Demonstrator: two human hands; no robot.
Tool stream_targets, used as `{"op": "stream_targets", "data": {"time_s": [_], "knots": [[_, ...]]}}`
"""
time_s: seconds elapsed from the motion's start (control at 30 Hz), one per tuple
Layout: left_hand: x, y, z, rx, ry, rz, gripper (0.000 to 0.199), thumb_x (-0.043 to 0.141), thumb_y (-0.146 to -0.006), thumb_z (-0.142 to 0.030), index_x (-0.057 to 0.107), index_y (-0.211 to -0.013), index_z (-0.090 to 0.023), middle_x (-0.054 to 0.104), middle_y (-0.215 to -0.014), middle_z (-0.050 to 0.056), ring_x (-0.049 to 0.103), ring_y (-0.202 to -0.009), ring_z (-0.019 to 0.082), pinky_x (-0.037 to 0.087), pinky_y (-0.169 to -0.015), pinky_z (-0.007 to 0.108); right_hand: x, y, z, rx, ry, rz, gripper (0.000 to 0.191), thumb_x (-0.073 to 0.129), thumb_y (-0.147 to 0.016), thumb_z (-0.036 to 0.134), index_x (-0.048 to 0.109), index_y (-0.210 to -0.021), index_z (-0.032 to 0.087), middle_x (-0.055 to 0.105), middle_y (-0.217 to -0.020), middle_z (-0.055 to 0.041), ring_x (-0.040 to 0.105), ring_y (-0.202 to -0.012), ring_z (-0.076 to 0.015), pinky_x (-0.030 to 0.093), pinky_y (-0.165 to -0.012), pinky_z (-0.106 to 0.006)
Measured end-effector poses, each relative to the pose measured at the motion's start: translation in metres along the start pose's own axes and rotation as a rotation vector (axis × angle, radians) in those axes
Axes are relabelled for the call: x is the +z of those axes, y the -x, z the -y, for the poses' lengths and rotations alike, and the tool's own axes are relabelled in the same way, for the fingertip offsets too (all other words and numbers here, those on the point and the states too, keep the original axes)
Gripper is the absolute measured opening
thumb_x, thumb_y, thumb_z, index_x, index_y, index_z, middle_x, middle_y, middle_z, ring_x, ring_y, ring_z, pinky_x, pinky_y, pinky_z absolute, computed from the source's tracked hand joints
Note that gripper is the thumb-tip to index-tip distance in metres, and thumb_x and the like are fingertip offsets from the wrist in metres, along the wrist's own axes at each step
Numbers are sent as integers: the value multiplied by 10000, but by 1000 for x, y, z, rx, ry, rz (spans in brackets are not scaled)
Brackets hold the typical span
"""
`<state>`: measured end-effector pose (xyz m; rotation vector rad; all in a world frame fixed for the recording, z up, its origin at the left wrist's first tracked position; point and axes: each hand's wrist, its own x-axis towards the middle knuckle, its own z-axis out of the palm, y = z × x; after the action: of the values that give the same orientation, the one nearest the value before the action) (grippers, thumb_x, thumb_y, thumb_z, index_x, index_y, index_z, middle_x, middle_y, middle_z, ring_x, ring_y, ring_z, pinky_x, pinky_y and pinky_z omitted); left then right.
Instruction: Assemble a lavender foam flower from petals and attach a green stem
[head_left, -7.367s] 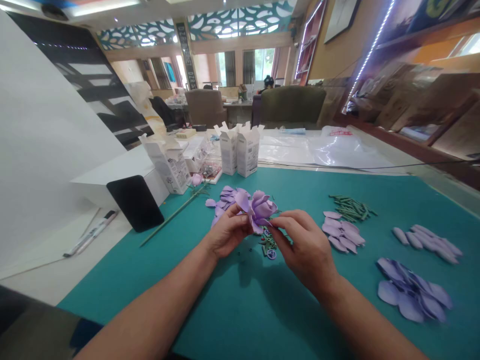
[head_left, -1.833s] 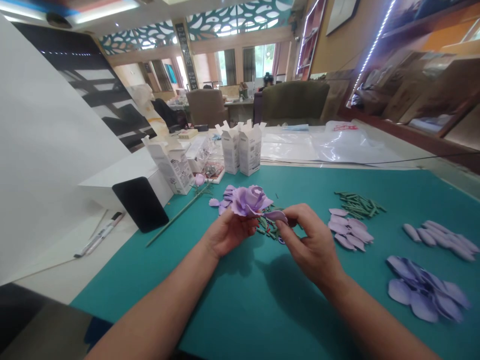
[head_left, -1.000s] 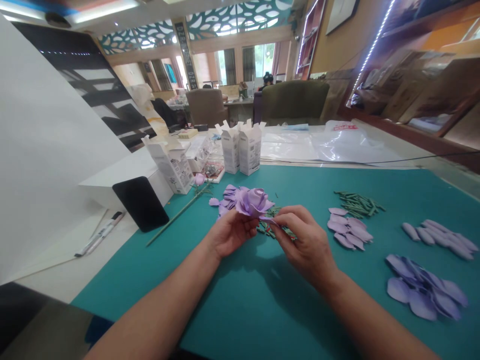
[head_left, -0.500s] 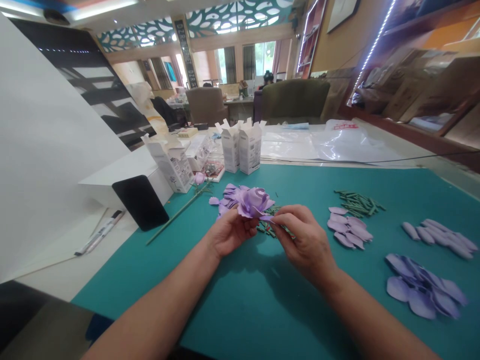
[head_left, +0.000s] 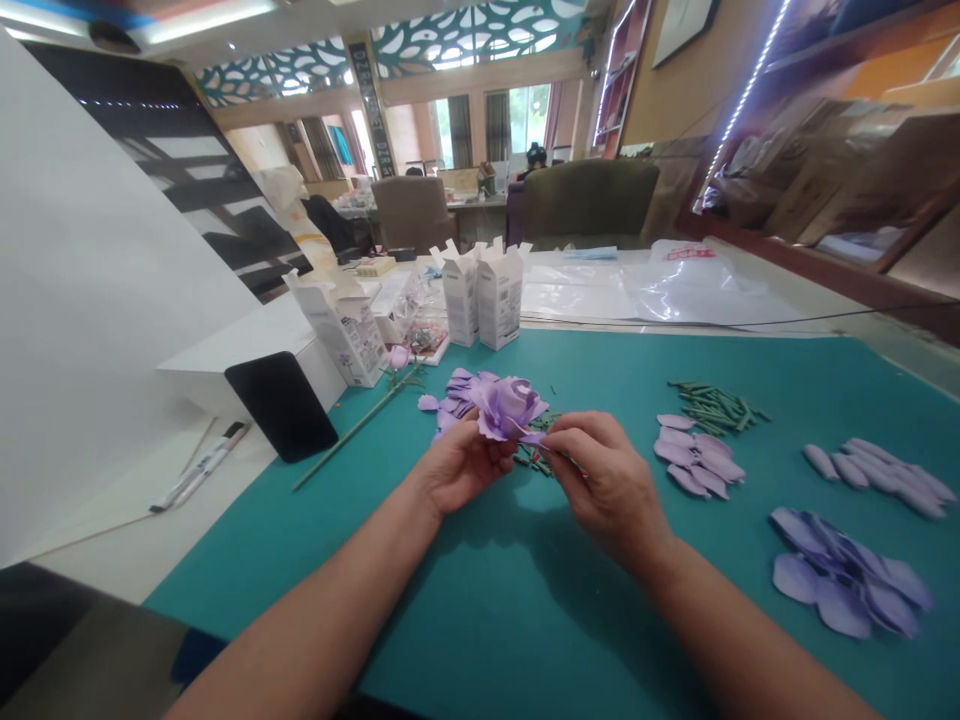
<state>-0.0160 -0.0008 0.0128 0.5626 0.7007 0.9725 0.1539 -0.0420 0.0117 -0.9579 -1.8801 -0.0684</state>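
Above the green mat, a purple artificial rose (head_left: 513,402) rests in the fingers of my left hand (head_left: 466,468), which closes around its underside. My right hand (head_left: 604,478) pinches a purple petal (head_left: 534,438) at the flower's lower right edge; whether this petal is joined to the rose I cannot tell. Behind the flower lies a pile of loose purple petals (head_left: 454,396). Short green stem pieces (head_left: 534,460) show partly beneath and between my hands.
Right of my hands lie green sticks (head_left: 720,406), pale petals (head_left: 697,458), lilac bud cores (head_left: 877,474) and darker petals (head_left: 847,570) on the green mat (head_left: 480,620). Leftward are a stemmed rose (head_left: 360,425), a black tablet-like slab (head_left: 281,405) and white boxes (head_left: 501,300).
The rose has turned and tipped slightly in my left hand. My right hand keeps its pinch on the petal, almost unmoved.
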Motion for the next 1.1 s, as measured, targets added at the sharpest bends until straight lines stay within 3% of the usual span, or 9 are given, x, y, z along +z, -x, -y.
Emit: {"op": "stream_targets", "data": {"time_s": [0.37,0.7,1.1], "knots": [[-4,-3,2,14,-55,20,235,706,-632,-156,600,-837,-198,649,-729,3,618,-630,129,461,-583,233,3,2,-1,-19,17,-4,125,521,-894,138,615,-837,197,632,-884,-76,566,-852,-198,483,-745,-326],[-5,-9,9,163,-160,-7,284,756,-632,-230,616,-876,-195,644,-769,1,596,-646,115,488,-659,257,5,3,0,4,25,-6,122,511,-900,158,597,-832,212,629,-889,-69,579,-876,-206,485,-762,-347],[-2,-5,9,219,-164,9,344,745,-609,-181,556,-894,-216,636,-781,-19,621,-679,125,477,-655,256,6,3,-3,93,-46,4,100,513,-899,190,591,-841,213,612,-894,-66,589,-850,-188,498,-748,-325]]}}
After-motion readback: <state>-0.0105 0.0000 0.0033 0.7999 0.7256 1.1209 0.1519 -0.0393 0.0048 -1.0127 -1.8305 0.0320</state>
